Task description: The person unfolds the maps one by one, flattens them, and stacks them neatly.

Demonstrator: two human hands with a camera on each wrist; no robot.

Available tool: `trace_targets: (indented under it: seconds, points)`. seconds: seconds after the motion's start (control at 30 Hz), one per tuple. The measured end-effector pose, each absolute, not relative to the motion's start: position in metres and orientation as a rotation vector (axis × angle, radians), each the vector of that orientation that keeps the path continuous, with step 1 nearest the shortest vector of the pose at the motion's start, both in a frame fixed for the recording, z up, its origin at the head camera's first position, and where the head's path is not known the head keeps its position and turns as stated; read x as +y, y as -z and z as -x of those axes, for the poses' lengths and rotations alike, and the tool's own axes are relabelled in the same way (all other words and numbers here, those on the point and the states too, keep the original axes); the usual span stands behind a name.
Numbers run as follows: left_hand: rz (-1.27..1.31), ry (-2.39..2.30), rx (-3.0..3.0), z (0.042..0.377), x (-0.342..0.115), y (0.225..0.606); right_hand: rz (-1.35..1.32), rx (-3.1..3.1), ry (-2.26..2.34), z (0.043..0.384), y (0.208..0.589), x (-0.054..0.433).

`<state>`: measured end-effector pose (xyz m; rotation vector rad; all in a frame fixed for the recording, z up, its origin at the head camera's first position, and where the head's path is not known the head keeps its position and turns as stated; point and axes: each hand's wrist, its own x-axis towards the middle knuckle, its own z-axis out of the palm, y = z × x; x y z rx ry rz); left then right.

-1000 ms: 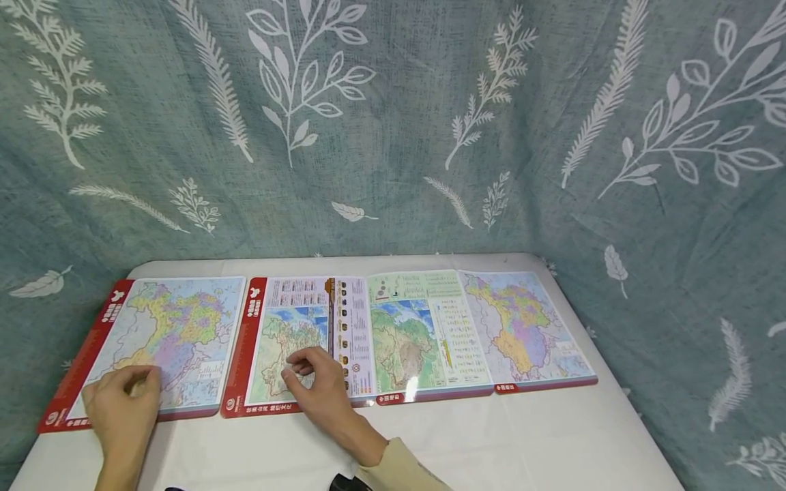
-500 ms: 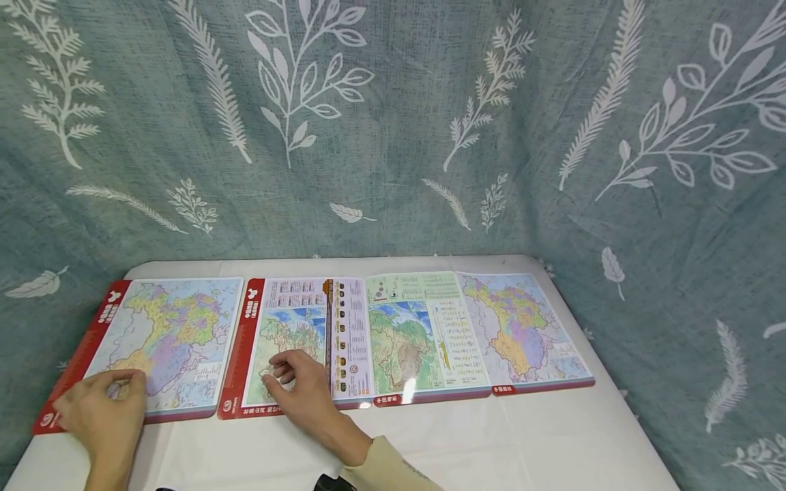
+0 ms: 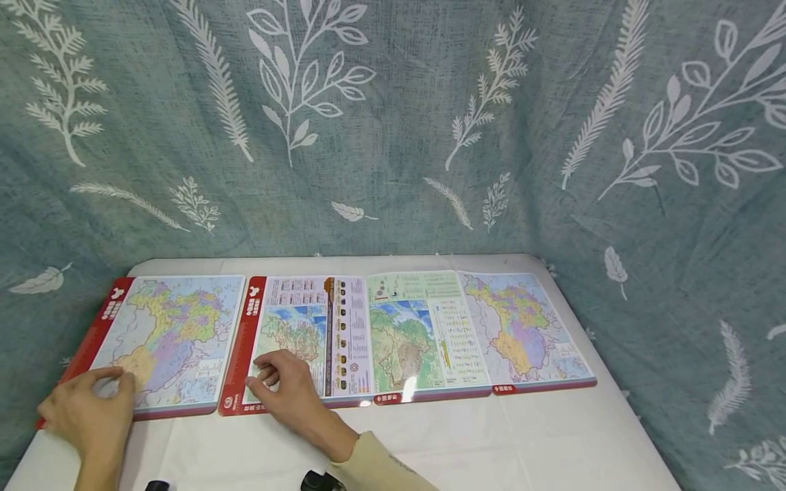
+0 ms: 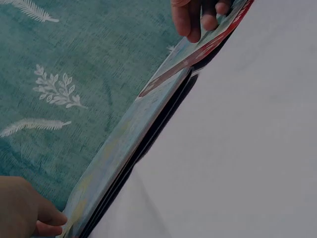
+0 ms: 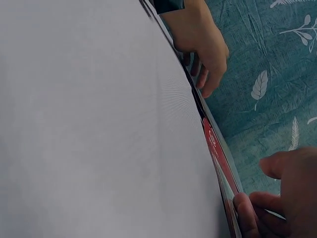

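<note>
My left hand (image 3: 89, 412) lies over the lower left corner of a red-edged laminated map (image 3: 178, 334), its thumb and forefinger bowed apart. Some of its fingertips are hidden in the head view. The right hand (image 3: 285, 389), loosely curved, is over the lower left part of a second red-edged map (image 3: 356, 327). I cannot tell whether its fingertips touch the surface. Neither hand is seen gripping anything. In the left wrist view, the left hand (image 4: 25, 208) is beside the map's end; the right wrist view shows the right hand (image 5: 292, 193) close to the map edge.
To the right, a green relief map (image 3: 402, 341) and a coloured map (image 3: 522, 327) continue the row along the white-covered table (image 3: 491, 443). Behind hangs a leaf-patterned teal curtain (image 3: 393, 136). Dark objects (image 3: 316, 481) show at the bottom edge.
Both hands have moved left: the left hand towards the first map's lower left corner, the right hand across the second map towards its red edge. The maps have stayed in place.
</note>
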<state>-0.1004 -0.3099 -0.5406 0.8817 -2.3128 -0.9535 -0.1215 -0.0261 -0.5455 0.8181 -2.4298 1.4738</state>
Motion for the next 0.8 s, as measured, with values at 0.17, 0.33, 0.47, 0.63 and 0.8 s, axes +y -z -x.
trace_targets:
  seconds: [0.17,0.33,0.47,0.63,0.8]
  points:
    - [-0.954,0.992,-2.314,0.101,-0.317,0.541,-0.775,-2.482,-1.461,0.122,0.545,-0.034]
    - [-0.928,0.999,-2.299,0.099,-0.319,0.538,-0.695,-2.585,-1.309,0.122,0.542,-0.042]
    - [-0.922,0.987,-2.34,0.1,-0.32,0.538,-0.624,-2.694,-1.187,0.122,0.54,-0.05]
    - [-0.915,0.936,-2.396,0.1,-0.322,0.538,-0.592,-2.8,-1.027,0.12,0.534,-0.064]
    - [-0.94,0.872,-2.424,0.098,-0.33,0.537,-0.556,-2.884,-0.94,0.114,0.53,-0.078]
